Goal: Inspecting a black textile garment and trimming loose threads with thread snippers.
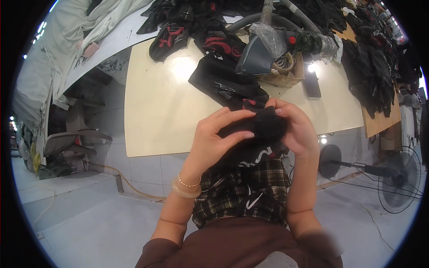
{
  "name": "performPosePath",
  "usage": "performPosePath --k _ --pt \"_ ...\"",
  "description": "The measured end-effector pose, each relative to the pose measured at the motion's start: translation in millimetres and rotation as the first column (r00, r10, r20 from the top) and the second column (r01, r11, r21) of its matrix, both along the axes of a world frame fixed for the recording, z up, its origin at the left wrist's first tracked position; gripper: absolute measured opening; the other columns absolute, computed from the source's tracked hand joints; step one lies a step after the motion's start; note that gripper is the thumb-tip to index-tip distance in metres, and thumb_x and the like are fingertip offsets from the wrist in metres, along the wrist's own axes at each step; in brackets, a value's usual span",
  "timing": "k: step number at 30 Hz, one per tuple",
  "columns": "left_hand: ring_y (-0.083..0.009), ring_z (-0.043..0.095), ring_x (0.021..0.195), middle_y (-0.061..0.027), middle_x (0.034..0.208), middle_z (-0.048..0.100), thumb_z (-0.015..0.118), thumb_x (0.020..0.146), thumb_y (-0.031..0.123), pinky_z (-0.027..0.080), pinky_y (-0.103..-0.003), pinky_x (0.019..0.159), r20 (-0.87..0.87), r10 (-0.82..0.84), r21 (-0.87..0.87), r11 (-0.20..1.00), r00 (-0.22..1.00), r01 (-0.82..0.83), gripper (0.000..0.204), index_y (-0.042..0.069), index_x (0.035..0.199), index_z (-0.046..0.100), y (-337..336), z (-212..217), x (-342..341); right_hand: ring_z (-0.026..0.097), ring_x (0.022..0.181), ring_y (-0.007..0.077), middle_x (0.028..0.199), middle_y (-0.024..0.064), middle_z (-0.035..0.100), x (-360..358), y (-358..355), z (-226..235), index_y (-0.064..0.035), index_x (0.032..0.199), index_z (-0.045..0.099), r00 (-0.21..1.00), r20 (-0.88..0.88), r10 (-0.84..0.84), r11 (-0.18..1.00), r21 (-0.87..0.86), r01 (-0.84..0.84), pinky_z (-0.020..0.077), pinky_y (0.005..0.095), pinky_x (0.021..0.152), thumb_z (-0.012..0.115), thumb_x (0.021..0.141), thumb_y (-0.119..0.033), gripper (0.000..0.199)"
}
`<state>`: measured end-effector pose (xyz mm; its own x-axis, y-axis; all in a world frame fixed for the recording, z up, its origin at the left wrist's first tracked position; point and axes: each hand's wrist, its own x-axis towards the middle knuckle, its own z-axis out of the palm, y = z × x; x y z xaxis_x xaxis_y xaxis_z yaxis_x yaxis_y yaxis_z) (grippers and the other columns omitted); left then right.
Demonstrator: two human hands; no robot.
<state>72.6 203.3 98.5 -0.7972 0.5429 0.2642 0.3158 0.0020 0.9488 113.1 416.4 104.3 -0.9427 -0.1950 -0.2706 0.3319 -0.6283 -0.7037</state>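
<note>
A piece of black cloth with red and white print (271,126) is held up in front of me, over the near edge of the table. My left hand (219,134) has its thumb and fingers closed on the cloth's left side. At the upper right edge, my right hand (298,127) grips it between thumb and fingers, a fold bunched there. The lower part of the cloth, with a white print, hangs toward my lap. Just beyond my hands, more black printed cloth (223,82) lies on the cream table (156,107); I cannot tell whether the two are joined.
A grey-blue machine head (255,56), partly wrapped in clear plastic, stands beyond my hands beside a ribbed hose (250,18). Right of it are a basket (286,79) with tape rolls and a phone (312,85). Black cloth piles (371,71) lie right. A fan (397,178) stands lower right.
</note>
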Motion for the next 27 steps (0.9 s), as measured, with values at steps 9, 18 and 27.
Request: performPosePath --k 9,18,27 --pt "-0.0131 0.054 0.072 -0.004 0.082 0.057 0.073 0.077 0.001 0.044 -0.025 0.063 -0.064 0.263 -0.01 0.965 0.963 -0.264 0.017 0.002 0.094 0.074 11.1 -24.2 -28.9 0.056 0.096 0.0086 0.101 0.0032 0.061 -9.0 -22.6 -11.1 -0.0011 0.105 0.062 0.967 -0.248 -0.055 0.861 0.478 0.171 0.0437 0.0244 0.088 0.066 0.082 -0.005 0.023" --pt "-0.0147 0.059 0.094 -0.0058 0.097 0.064 0.068 0.086 0.006 0.045 -0.026 0.086 0.059 0.21 0.009 0.977 0.976 -0.211 0.012 -0.003 0.093 0.07 19.5 -23.9 -34.3 0.058 0.085 0.0093 0.09 0.0015 0.065 -22.2 -31.2 -24.9 0.0005 0.094 0.068 0.926 -0.305 -0.221 0.732 0.576 0.364 0.0445 0.0225 0.078 0.069 0.081 -0.002 0.014" --pt "-0.0133 0.062 0.085 -0.0046 0.088 0.069 0.069 0.086 0.007 0.047 -0.026 0.082 -0.09 0.193 -0.124 0.971 0.977 -0.203 0.008 -0.001 0.085 0.067 11.5 -18.9 -29.0 0.057 0.077 0.0147 0.08 0.0051 0.061 -16.2 -34.4 -23.8 0.0004 0.09 0.068 0.872 -0.487 -0.04 0.436 0.777 0.454 0.0425 0.0256 0.071 0.072 0.074 -0.001 0.017"
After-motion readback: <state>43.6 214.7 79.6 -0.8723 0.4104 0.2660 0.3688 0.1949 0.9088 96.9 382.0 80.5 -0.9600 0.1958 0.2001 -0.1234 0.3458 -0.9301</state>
